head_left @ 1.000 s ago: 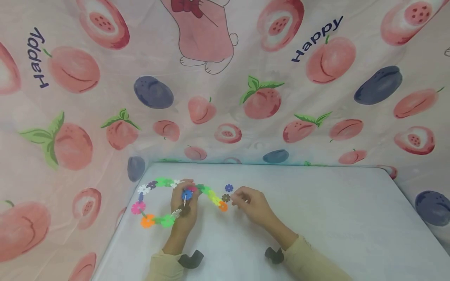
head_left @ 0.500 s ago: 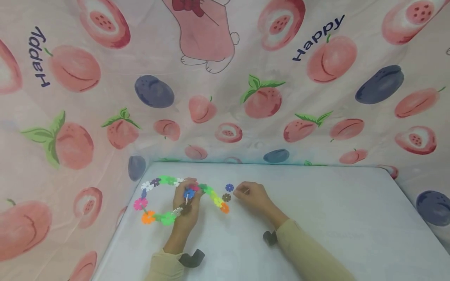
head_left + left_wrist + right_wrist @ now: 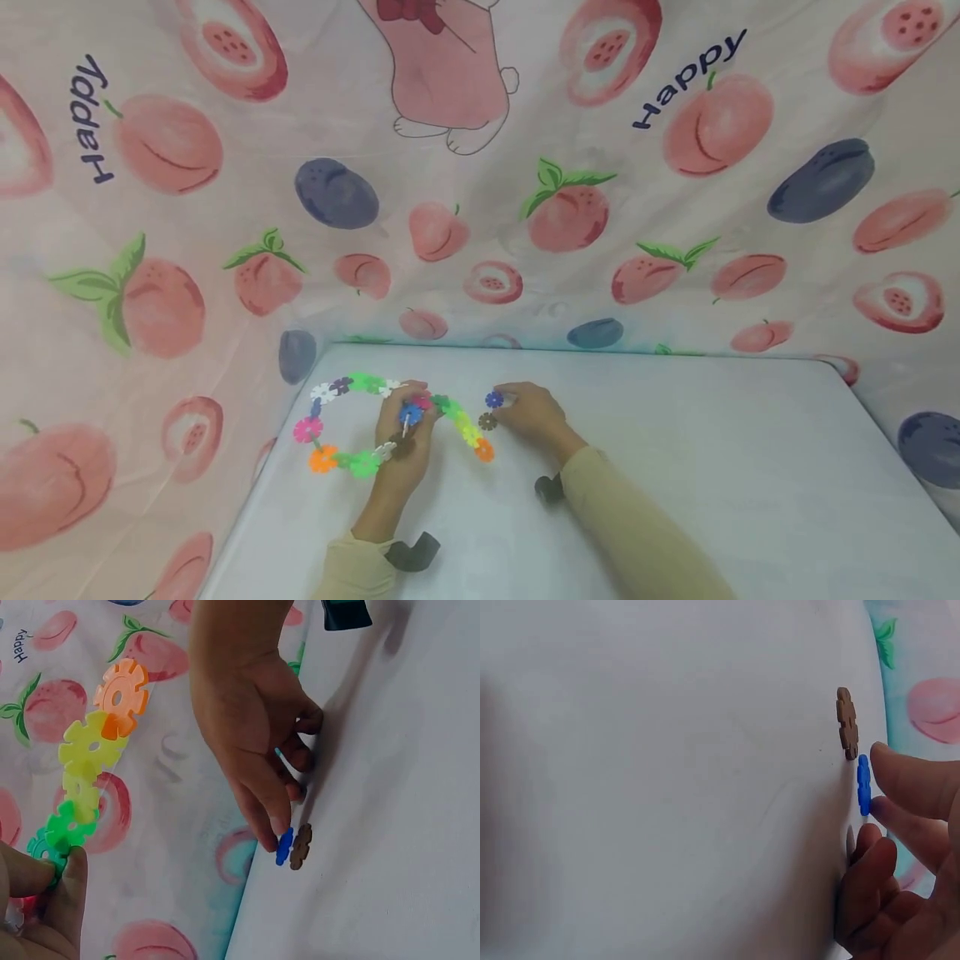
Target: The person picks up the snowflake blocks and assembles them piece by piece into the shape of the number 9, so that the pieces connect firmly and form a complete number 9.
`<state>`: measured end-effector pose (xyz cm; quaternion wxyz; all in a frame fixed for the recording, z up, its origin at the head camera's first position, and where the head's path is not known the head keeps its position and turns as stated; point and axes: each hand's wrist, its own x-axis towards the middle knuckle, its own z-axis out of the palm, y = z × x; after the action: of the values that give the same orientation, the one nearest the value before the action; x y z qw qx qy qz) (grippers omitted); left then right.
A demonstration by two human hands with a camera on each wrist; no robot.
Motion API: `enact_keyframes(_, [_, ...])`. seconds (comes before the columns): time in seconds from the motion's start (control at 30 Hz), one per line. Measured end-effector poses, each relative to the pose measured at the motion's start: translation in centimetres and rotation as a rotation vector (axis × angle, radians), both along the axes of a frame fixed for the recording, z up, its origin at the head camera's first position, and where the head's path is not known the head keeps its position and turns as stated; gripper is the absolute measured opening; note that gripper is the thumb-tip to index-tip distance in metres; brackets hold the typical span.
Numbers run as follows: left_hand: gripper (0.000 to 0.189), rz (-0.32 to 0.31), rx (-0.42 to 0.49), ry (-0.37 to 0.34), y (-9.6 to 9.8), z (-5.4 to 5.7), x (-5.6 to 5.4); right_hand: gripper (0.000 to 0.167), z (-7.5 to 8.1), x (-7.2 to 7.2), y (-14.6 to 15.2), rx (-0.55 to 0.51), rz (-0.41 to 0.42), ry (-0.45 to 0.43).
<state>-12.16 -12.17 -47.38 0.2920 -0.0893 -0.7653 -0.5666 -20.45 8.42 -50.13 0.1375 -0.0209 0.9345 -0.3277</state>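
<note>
My left hand (image 3: pixel 405 433) holds a chain of colourful plastic snowflake-shaped linking discs (image 3: pixel 324 458) above the table, curving in a loop to its left. In the left wrist view, finger and thumb pinch a teal-green disc, from which green, yellow and orange discs (image 3: pixel 120 697) extend. A loose blue disc (image 3: pixel 864 785) lies on the table beside a brown disc (image 3: pixel 847 724). The right hand (image 3: pixel 536 417) reaches down at the blue disc, thumb and index finger apart at its edge, the other fingers curled. Whether its fingertips touch the disc is hard to tell.
A white table (image 3: pixel 712 467) spreads under both hands. Behind and left of it hangs a fruit-print cloth (image 3: pixel 480 208). Dark camera mounts (image 3: pixel 414 552) stick out at both wrists.
The right hand has moved from beside the brown disc up and over to the blue disc's edge. My left hand keeps its grip on the chain, which shifts slightly with the view.
</note>
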Motion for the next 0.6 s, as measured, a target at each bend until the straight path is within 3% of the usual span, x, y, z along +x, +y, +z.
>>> enact_keyframes(0.3, [0.027, 0.005, -0.018, -0.021, 0.05, 0.12, 0.16, 0.038, 0.11, -0.19, -0.75, 0.034, -0.122, -0.03])
enact_keyframes(0.47, [0.026, 0.003, -0.013, -0.031, -0.13, 0.17, 0.27, 0.026, -0.01, -0.18, -0.82, 0.049, -0.106, -0.023])
enact_keyframes(0.6, [0.027, 0.006, -0.014, -0.046, -0.23, 0.17, 0.34, 0.027, 0.06, -0.11, -0.77, 0.066, -0.067, -0.02])
